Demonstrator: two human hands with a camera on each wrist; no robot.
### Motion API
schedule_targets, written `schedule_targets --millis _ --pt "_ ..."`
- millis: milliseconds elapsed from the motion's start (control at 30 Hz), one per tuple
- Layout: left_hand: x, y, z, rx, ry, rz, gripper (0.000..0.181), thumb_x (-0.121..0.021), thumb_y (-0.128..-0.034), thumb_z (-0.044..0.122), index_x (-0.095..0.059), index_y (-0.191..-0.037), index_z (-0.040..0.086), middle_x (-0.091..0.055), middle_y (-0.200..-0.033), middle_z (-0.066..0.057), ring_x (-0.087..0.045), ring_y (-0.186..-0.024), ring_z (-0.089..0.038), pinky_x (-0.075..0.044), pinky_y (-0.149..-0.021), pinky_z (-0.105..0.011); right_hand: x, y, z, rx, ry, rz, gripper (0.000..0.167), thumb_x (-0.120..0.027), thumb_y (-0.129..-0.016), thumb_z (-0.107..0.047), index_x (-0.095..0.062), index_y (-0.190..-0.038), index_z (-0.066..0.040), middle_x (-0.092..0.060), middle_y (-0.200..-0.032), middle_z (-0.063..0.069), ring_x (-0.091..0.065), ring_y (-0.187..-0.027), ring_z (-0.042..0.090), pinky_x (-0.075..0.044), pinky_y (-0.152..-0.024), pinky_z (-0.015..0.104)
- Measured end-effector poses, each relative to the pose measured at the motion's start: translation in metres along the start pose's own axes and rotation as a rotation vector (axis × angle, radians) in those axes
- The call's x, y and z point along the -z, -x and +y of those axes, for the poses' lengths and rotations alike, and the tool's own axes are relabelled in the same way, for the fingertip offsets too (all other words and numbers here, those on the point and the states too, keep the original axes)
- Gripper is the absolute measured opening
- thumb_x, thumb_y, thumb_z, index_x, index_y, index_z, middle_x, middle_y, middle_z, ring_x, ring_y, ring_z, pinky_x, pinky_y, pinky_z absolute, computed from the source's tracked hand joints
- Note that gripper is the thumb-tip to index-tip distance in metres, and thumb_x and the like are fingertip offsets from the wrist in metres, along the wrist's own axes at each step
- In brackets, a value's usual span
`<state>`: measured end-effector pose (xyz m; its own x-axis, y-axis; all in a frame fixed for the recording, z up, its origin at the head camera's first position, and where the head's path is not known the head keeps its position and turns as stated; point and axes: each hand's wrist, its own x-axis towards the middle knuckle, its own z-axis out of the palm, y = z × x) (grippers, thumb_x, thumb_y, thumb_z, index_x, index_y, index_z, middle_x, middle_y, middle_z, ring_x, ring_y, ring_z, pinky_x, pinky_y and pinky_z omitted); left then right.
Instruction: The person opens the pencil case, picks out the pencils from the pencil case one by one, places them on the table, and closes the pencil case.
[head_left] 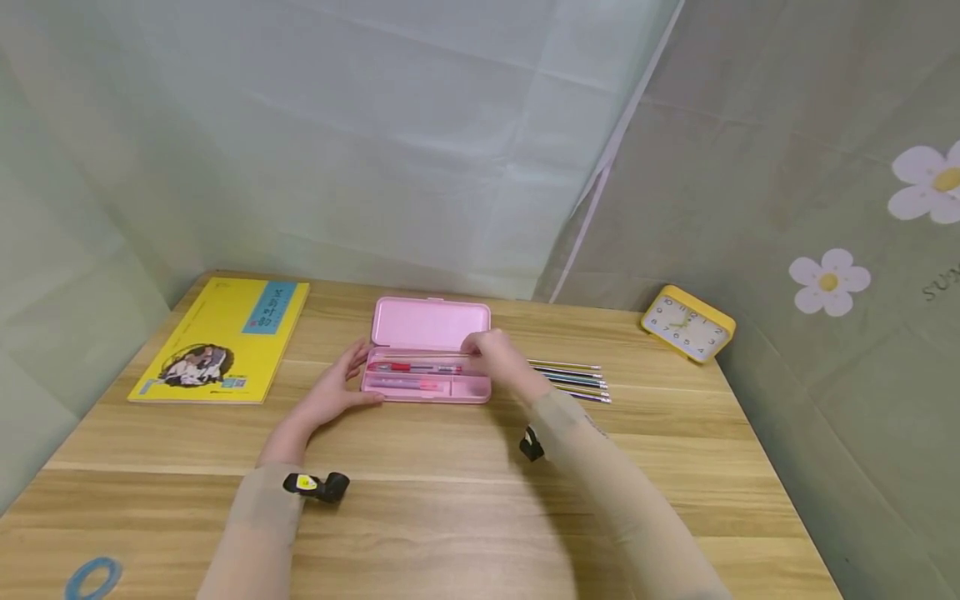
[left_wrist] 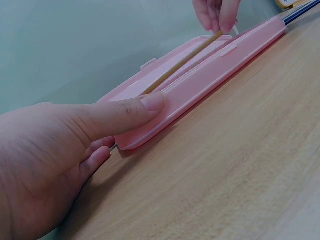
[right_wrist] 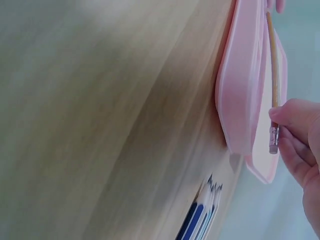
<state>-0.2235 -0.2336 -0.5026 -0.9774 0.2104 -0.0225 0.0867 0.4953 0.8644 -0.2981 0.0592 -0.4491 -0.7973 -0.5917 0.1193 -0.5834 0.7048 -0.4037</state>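
Observation:
A pink pencil case lies with its lid folded back. My left hand holds the case's left end, the thumb along its front wall and the fingers round the far side. Above the case, my right hand pinches a yellow-brown pencil near its eraser end. The pencil slants down over the rear of the case, its far tip hidden in the left wrist view. Inside lie a red-and-clear pen and a pinkish pen-like item in the front compartment.
Several pencils lie side by side right of the case, points towards it. A yellow clock stands at the back right. On the left lie a yellow book and, nearer, a blue ring. Curtains hang behind the table.

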Motion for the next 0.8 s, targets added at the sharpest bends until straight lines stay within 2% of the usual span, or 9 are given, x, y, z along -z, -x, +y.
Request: schedule_targets --millis 200,400,600,800 --pt "-0.001 0.000 0.000 -0.003 0.009 -0.005 0.111 -0.080 -0.0813 0.031 -0.004 -0.156 0.002 -0.021 -0.159 -0.025 -0.029 -0.141 -0.051 -0.025 -0.117 -0.061 0.010 0.014 0.009 0.027 -0.018 0.102 0.018 -0.068 -0.080 0.008 -0.073 -0.096 0.002 -0.075 -0.094 0.014 -0.071 -0.088 0.024 -0.060 -0.083 0.032" --pt "0.000 0.000 -0.001 -0.006 0.005 -0.002 0.111 -0.081 -0.0811 0.030 -0.005 -0.156 0.001 -0.022 -0.159 -0.026 -0.029 -0.141 -0.050 -0.025 -0.117 -0.061 0.019 0.029 0.027 0.072 -0.068 0.216 0.013 -0.073 -0.079 0.006 -0.073 -0.092 0.002 -0.075 -0.089 0.015 -0.072 -0.082 0.025 -0.061 -0.077 0.030" --pt "0.000 0.000 -0.001 -0.007 0.004 -0.003 0.111 -0.080 -0.0814 0.030 -0.004 -0.156 0.001 -0.021 -0.159 -0.026 -0.029 -0.141 -0.051 -0.024 -0.117 -0.062 0.033 0.045 0.045 0.100 -0.090 0.287 0.014 -0.070 -0.080 0.006 -0.073 -0.093 0.004 -0.075 -0.089 0.016 -0.072 -0.081 0.026 -0.061 -0.075 0.034" --pt "-0.001 -0.001 -0.002 -0.005 0.006 -0.002 0.111 -0.080 -0.0815 0.031 -0.004 -0.156 0.001 -0.021 -0.159 -0.026 -0.029 -0.141 -0.050 -0.024 -0.117 -0.062 0.045 0.064 0.067 0.119 -0.143 0.325 0.012 -0.071 -0.079 0.007 -0.074 -0.091 0.004 -0.075 -0.086 0.016 -0.072 -0.077 0.027 -0.061 -0.071 0.036"
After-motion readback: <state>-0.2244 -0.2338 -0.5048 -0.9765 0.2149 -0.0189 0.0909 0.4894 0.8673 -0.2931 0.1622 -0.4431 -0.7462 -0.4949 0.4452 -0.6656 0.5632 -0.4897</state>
